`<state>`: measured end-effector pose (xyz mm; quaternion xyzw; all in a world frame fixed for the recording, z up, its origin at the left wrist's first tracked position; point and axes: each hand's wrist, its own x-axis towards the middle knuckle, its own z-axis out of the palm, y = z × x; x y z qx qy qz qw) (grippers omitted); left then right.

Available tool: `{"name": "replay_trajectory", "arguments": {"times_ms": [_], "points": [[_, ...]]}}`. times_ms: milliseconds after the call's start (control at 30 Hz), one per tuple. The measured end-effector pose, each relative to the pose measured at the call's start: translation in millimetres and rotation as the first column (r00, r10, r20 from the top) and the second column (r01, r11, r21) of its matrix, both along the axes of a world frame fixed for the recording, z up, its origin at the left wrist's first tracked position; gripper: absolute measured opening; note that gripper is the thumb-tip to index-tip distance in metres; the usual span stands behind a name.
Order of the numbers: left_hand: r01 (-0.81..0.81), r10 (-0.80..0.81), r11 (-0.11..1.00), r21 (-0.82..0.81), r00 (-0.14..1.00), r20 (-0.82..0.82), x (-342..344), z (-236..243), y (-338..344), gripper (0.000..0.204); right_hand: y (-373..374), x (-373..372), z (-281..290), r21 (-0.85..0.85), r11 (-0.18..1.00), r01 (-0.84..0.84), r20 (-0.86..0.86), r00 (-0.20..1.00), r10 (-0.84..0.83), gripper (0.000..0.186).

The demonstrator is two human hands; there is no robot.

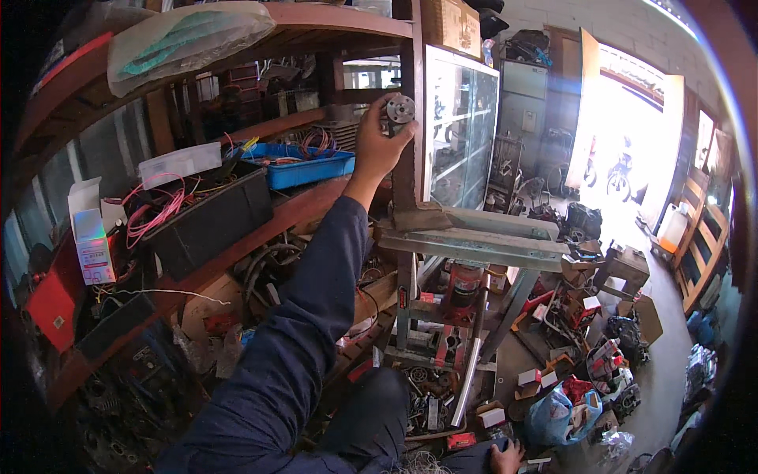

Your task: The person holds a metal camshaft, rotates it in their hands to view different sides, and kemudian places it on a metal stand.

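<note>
My left arm, in a dark sleeve, reaches up and forward. My left hand (pixel 377 141) is closed around a round metal flange-like part (pixel 400 109) with small holes in its face, thumb on its right side. It holds the part up beside the brown upright post (pixel 407 170) of the shelf. Low at the front, my right hand (pixel 505 457) rests by my knee with nothing visible in it; its fingers are partly in view and look laid out flat.
Before me stands a metal press frame (pixel 489 245) with a red bottle jack (pixel 464 286) and a slanting metal pipe (pixel 471 383). Shelves at left hold a black bin (pixel 209 229) of wires and a blue tray (pixel 312 170). Boxes, parts and a blue bag (pixel 553 419) crowd the floor at right.
</note>
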<state>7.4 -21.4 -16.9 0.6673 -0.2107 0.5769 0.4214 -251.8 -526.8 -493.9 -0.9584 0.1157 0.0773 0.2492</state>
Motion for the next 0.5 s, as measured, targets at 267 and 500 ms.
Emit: {"name": "replay_trajectory", "arguments": {"times_ms": [267, 500], "points": [[-0.026, 0.025, 0.999, 0.020, 0.999, 0.022, -3, 1, -1, 0.054, -4, 2, -8, -0.019, 1.000, -0.017, -0.023, 1.000, 0.016, 0.066], [-0.048, 0.051, 0.998, 0.051, 0.998, -0.048, -6, 7, 3, 0.051, -10, 3, -16, -0.030, 0.998, -0.061, -0.017, 0.998, 0.060, 0.068]]}}
